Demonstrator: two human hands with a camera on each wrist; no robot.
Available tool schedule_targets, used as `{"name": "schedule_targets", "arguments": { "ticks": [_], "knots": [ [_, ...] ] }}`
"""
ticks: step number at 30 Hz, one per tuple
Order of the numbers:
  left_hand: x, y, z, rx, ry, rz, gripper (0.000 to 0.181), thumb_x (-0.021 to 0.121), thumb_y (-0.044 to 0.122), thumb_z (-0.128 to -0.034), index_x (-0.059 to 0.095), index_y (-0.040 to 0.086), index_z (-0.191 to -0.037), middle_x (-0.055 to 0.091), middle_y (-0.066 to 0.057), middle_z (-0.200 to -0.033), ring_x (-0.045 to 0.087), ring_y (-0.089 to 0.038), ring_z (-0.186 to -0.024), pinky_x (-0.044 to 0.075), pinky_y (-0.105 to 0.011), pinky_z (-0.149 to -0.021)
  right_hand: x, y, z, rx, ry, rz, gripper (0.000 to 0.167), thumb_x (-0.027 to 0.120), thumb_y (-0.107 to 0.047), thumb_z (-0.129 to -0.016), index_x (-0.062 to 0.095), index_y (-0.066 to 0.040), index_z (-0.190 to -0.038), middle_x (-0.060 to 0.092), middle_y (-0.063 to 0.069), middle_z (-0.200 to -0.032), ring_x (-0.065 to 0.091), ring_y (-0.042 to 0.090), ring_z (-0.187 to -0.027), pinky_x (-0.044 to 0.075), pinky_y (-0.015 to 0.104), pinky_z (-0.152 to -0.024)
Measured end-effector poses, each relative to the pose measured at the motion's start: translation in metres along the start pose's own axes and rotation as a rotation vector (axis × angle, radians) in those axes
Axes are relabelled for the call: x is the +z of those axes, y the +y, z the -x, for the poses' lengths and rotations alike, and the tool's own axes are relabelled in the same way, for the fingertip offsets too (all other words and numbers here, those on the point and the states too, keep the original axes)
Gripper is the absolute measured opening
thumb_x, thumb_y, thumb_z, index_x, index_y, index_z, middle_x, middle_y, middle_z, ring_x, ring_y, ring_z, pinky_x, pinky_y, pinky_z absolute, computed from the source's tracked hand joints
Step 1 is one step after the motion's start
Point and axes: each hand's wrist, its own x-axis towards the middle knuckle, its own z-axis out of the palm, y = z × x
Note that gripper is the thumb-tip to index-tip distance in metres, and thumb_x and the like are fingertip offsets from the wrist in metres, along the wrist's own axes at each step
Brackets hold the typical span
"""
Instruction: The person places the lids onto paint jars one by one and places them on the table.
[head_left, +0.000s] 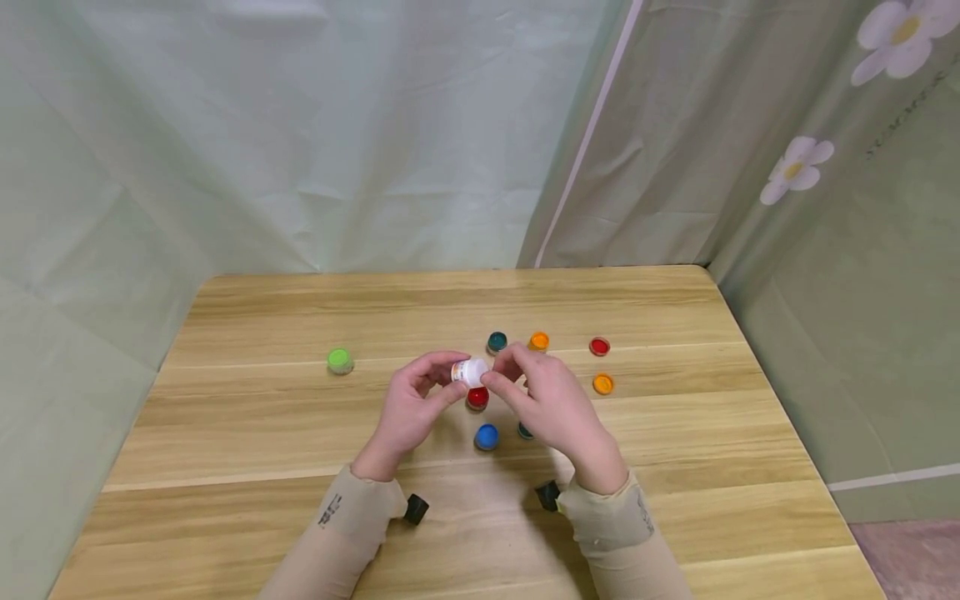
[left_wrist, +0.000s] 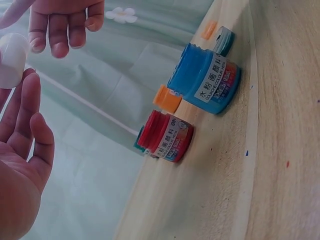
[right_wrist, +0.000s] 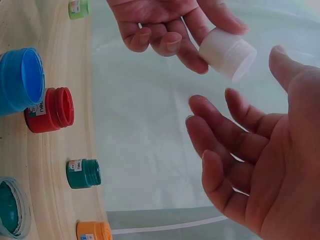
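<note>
The relation that matters is between the white paint jar [head_left: 468, 372] and the right hand [head_left: 551, 402]; the jar is up in the air above the bench [head_left: 262, 417], pinched between the thumb and fingers of the left hand [head_left: 411, 402], so that grip is clamped on it; its long axis runs roughly from the left hand toward the right, tilted so that the paler end, which seems to be a lid [right_wrist: 240, 62], faces up and to the right; the right hand's grip is apart, thumb and fingers spread just beside that end, and the right wrist view shows a gap between them and the jar; the left hand is thus the nearer, being in contact, and the lid end, I judge, lies within easy reach of the right thumb and fingers with little turning of the wrist; in the head view, the uncapped red gouache jar [head_left: 477, 400] appears just below the white one, with the blue gouache jar [head_left: 487, 437] nearer the person.
</note>
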Motion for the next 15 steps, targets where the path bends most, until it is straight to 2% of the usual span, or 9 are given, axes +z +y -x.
{"name": "schedule_targets", "arguments": {
  "ticks": [3, 8, 12, 15],
  "knots": [
    [-0.0002, -0.0005, 0.0000, -0.004, 0.004, 0.006, 0.030, 0.076, 0.002, -0.0981, 0.071, -0.002, -0.128, 0.073, 0.002, -0.106, 0.064, -0.018, -0.091, 0.050, -0.033, -0.089, -0.0009, 0.0005, -0.0003, -0.021, -0.002, -0.020, 0.036, 0.072, -0.041, -0.104, 0.066, -0.014, -0.128, 0.072, -0.006, -0.106, 0.066, 0.011, -0.093, 0.058, 0.039, -0.079],
    [-0.0012, -0.0024, 0.0000, 0.012, 0.005, 0.011, 0.031, 0.076, 0.000, -0.0978, 0.070, -0.003, -0.128, 0.073, 0.002, -0.105, 0.065, -0.018, -0.091, 0.050, -0.033, -0.089, -0.0018, 0.0012, -0.0012, -0.157, 0.018, -0.020, 0.069, 0.085, -0.031, -0.095, 0.054, -0.021, -0.156, 0.068, -0.002, -0.128, 0.065, 0.014, -0.106, 0.058, 0.039, -0.084],
    [-0.0017, -0.0026, -0.0002, 0.018, 0.006, 0.009, 0.032, 0.076, -0.001, -0.0972, 0.070, -0.003, -0.128, 0.073, 0.003, -0.105, 0.065, -0.018, -0.091, 0.050, -0.033, -0.090, -0.0011, 0.0016, -0.0018, -0.238, 0.050, -0.014, 0.089, 0.091, -0.020, -0.089, 0.043, -0.024, -0.164, 0.054, 0.002, -0.152, 0.061, 0.020, -0.120, 0.057, 0.042, -0.094],
    [-0.0016, -0.0022, -0.0003, 0.018, 0.005, 0.010, 0.032, 0.076, -0.001, -0.0975, 0.070, -0.003, -0.129, 0.073, 0.003, -0.106, 0.065, -0.018, -0.092, 0.050, -0.033, -0.090, -0.0006, 0.0018, -0.0021, -0.279, 0.077, -0.007, 0.089, 0.091, -0.013, -0.088, 0.044, -0.022, -0.163, 0.043, 0.004, -0.164, 0.057, 0.024, -0.131, 0.055, 0.046, -0.101]
  ]
}}
